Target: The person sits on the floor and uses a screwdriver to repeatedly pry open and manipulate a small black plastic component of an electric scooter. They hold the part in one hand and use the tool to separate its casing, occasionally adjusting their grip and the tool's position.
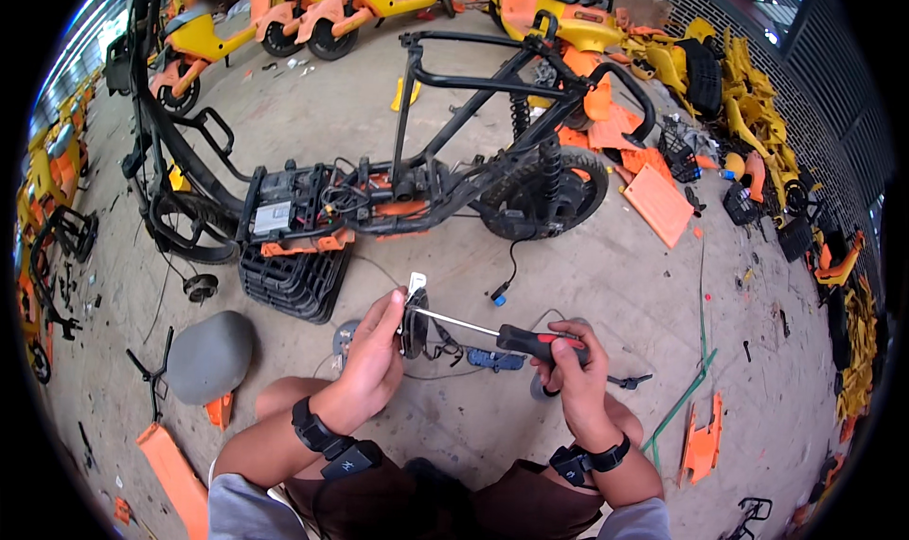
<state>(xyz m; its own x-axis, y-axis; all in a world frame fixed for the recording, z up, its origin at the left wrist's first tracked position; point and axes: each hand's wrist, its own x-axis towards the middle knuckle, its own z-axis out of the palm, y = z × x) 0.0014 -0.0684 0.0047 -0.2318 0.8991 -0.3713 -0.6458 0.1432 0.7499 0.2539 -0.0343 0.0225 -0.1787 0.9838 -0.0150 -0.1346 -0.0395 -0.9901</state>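
Observation:
In my closed left hand is a round black part, held on edge, with a white tab at its top and dark wires hanging below. I cannot make out what kind of part it is. A screwdriver with a black and red handle is gripped in my right hand. Its long metal shaft points left, and the tip meets the face of the round part. Beneath the shaft, a dark blue flat piece lies on the floor.
Ahead stands a stripped black scooter frame with a black crate below it. A grey seat lies at left. Orange panels and a green strap are at right, near a heap of yellow panels. Yellow scooters stand behind.

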